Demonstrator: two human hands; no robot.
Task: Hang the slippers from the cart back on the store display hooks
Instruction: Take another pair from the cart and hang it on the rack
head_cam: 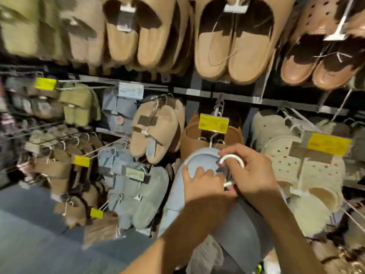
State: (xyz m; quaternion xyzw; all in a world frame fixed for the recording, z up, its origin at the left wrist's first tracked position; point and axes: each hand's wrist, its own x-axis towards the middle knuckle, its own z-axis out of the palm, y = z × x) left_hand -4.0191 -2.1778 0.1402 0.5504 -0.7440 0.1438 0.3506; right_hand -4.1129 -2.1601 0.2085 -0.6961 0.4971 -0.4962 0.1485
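1. The left hand is pressing its fingers closed over the upper edge of a pale blue slipper pair, gripping it from the left side
2. The right hand is closing around the white plastic hanger hook fixed to the top of that pair, with the curved hook standing up between thumb and forefinger
3. The blue pair is being held in front of the display wall, low in the middle of the view, just below a brown slipper and its yellow price tag; it is not hanging on any peg
4. Tan fleece slippers are hanging just to the left of the held pair, and grey slippers are hanging below those
5. Cream perforated clogs are hanging just to the right of the hands, partly behind another yellow tag
6. Along the top row, large beige slippers with dark brown lining are hanging toes down, beside tan perforated clogs at the far right
7. The left side of the rack is showing blurred olive and brown pairs on wire pegs, with small yellow tags at the peg ends
8. A grey floor is showing at the lower left
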